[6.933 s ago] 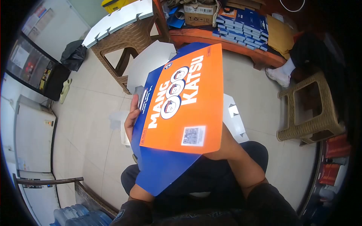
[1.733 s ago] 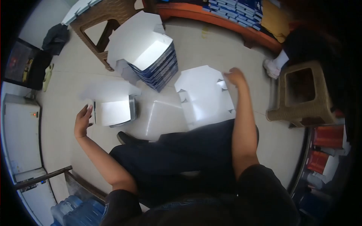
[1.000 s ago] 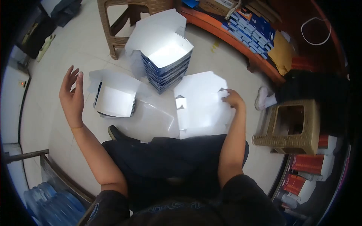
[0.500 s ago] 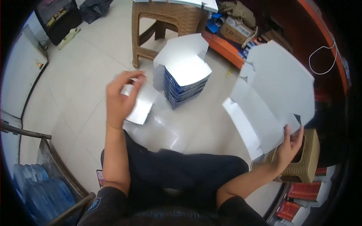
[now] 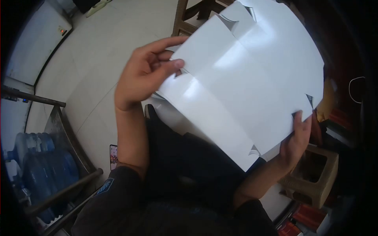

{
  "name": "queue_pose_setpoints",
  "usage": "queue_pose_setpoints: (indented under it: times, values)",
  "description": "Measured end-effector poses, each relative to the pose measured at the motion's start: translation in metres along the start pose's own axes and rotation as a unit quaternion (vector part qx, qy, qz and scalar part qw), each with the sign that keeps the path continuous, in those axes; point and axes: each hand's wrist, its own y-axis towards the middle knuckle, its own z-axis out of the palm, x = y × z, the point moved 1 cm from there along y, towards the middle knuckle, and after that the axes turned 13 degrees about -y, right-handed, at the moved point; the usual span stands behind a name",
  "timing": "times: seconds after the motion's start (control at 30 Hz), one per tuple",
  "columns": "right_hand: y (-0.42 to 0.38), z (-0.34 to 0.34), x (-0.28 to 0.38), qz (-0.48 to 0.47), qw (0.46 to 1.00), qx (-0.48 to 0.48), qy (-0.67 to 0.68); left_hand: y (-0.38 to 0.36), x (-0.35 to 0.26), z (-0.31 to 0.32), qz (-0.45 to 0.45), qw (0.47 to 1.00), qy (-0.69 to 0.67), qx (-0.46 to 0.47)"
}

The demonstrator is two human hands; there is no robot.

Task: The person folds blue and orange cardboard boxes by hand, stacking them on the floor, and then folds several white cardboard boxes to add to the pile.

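Note:
A large white die-cut cardboard box blank point(image 5: 252, 74), glossy and creased with notches and flaps along its edges, is held up over my lap. My left hand point(image 5: 147, 74) grips its left edge, thumb on the near face and the fingers partly hidden by the board. Its lower right edge is pinched by my right hand point(image 5: 295, 137) beside a small notch, and the fingers behind the board are out of sight. The blank is tilted and hides most of the floor in front of me.
A brown stool point(image 5: 182, 21) stands partly hidden behind the blank, and a smaller stool point(image 5: 315, 173) is at my right. Blue water jugs point(image 5: 51, 177) sit at the left behind a dark rail point(image 5: 67, 190). A phone point(image 5: 113, 155) lies by my left arm; red-and-white boxes point(image 5: 309, 216) are at lower right.
The blank has moved from my right to in front of me. My left hand, empty before, now grips its left edge. It covers the stacked blue-sided cardboard pieces seen earlier. The view has shifted.

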Motion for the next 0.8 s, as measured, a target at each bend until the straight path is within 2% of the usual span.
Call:
queue_pose_setpoints:
  times: [0.03, 0.07, 0.1, 0.13, 0.17, 0.2, 0.23, 0.3, 0.33, 0.37, 0.4, 0.43, 0.47, 0.5, 0.53, 0.57, 0.6, 0.63, 0.67, 0.7, 0.73, 0.77, 0.8]
  values:
    - [-0.002, 0.010, 0.000, -0.025, 0.999, -0.012, -0.031, -0.003, -0.006, -0.005, 0.011, 1.000, -0.002, 0.012]
    - [-0.007, 0.007, 0.002, -0.011, 0.994, -0.053, -0.098, -0.010, -0.013, -0.010, 0.020, 1.000, -0.005, 0.019]
    - [-0.005, -0.011, -0.007, -0.074, 0.979, -0.054, -0.183, -0.017, -0.025, -0.011, 0.019, 0.998, 0.010, 0.060]
    - [0.004, -0.059, -0.023, -0.232, 0.892, -0.002, -0.388, -0.028, -0.036, -0.010, 0.020, 0.997, 0.000, 0.076]
    - [0.009, -0.099, -0.032, -0.341, 0.801, 0.032, -0.491, -0.040, -0.046, -0.005, 0.023, 0.996, -0.005, 0.085]
    - [0.014, -0.145, -0.032, -0.401, 0.745, 0.063, -0.530, -0.062, -0.058, -0.006, 0.022, 0.996, -0.008, 0.089]
    - [-0.010, -0.141, -0.019, -0.350, 0.807, 0.014, -0.475, -0.091, -0.070, -0.012, -0.040, 0.995, -0.053, 0.072]
    - [-0.058, -0.131, 0.007, -0.262, 0.909, -0.096, -0.309, -0.159, -0.073, -0.047, -0.088, 0.990, 0.076, -0.076]
    - [-0.054, -0.103, 0.013, -0.091, 0.974, -0.177, -0.105, -0.164, -0.060, -0.079, -0.112, 0.974, 0.140, -0.141]
    - [-0.096, -0.115, 0.011, -0.067, 0.964, -0.209, -0.149, -0.225, -0.045, -0.102, -0.159, 0.932, 0.198, -0.259]
    - [-0.116, -0.133, 0.004, -0.040, 0.949, -0.242, -0.198, -0.262, -0.025, -0.123, -0.223, 0.848, 0.350, -0.330]
    - [-0.138, -0.163, -0.010, 0.011, 0.921, -0.246, -0.302, -0.322, 0.030, -0.157, -0.265, 0.786, 0.394, -0.396]
    - [-0.154, -0.202, -0.030, 0.063, 0.878, -0.252, -0.402, -0.389, 0.092, -0.182, -0.376, 0.698, 0.493, -0.358]
    - [-0.178, -0.245, -0.058, 0.041, 0.889, -0.205, -0.408, -0.445, 0.150, -0.196, -0.561, 0.602, 0.513, -0.244]
    - [-0.194, -0.271, -0.074, 0.019, 0.898, -0.157, -0.410, -0.478, 0.178, -0.171, -0.621, 0.538, 0.495, -0.282]
    - [-0.208, -0.249, -0.062, 0.067, 0.921, -0.177, -0.341, -0.500, 0.203, -0.164, -0.627, 0.523, 0.507, -0.275]
    - [-0.242, -0.231, -0.050, 0.107, 0.938, -0.195, -0.267, -0.510, 0.203, -0.151, -0.622, 0.523, 0.504, -0.294]
    - [-0.264, -0.254, -0.065, 0.125, 0.939, -0.179, -0.266, -0.520, 0.204, -0.139, -0.615, 0.522, 0.501, -0.312]
    - [-0.290, -0.282, -0.079, 0.140, 0.940, -0.162, -0.265, -0.510, 0.168, -0.112, -0.600, 0.533, 0.482, -0.354]
    - [-0.307, -0.274, -0.076, 0.135, 0.932, -0.173, -0.289, -0.498, 0.151, -0.093, -0.583, 0.541, 0.460, -0.396]
    - [-0.323, -0.265, -0.075, 0.134, 0.947, -0.156, -0.248, -0.510, 0.166, -0.107, -0.578, 0.574, 0.433, -0.386]
    - [-0.335, -0.245, -0.061, 0.148, 0.937, -0.105, -0.297, -0.535, 0.188, -0.141, -0.573, 0.605, 0.407, -0.374]
    - [-0.348, -0.254, -0.077, 0.106, 0.972, -0.077, -0.195, -0.556, 0.196, -0.151, -0.570, 0.633, 0.382, -0.360]
